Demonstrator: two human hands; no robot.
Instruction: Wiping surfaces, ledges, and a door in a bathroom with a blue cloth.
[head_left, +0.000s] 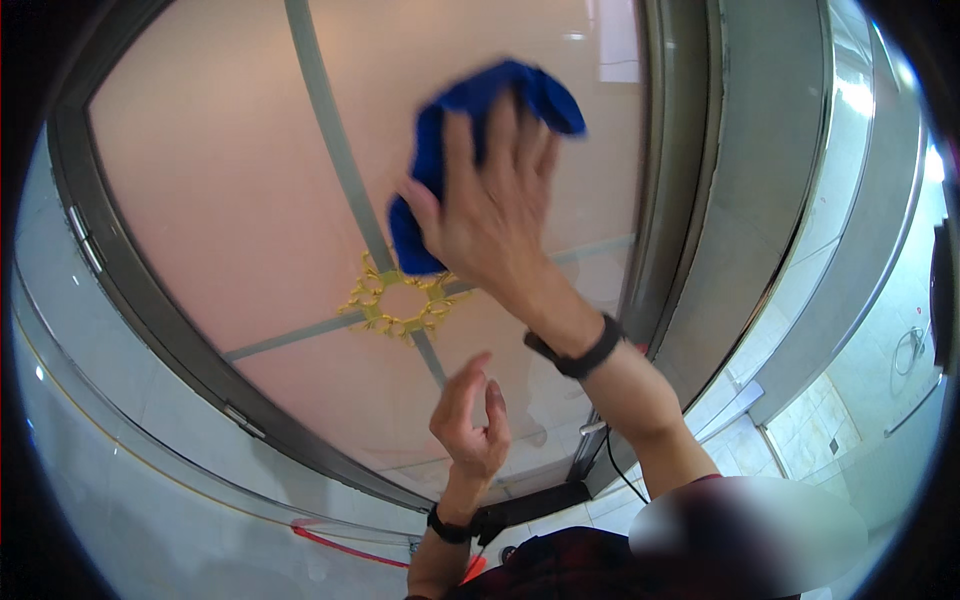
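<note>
My right hand (495, 202) lies with spread fingers over a blue cloth (429, 157), pressing it against the frosted glass panel (217, 180) of a door. Motion blurs this hand and the cloth slightly. A dark band (581, 352) circles the right wrist. Lower down, my left hand (469, 431) is held up before the glass, its fingers half curled and apart from the thumb, with nothing in it. Between the hands and to their left, a gold ornamental ring (369, 313) marks the crossing of grey-green strips (326, 112) on the panel.
A dark metal frame (75, 161) with hinges (86, 238) borders the glass. At lower right are a door handle (592, 428) and a black cable (621, 469). Pale tiled wall (150, 450) curves along the left, with a red strip (352, 547) below. A tiled room (817, 427) shows at right.
</note>
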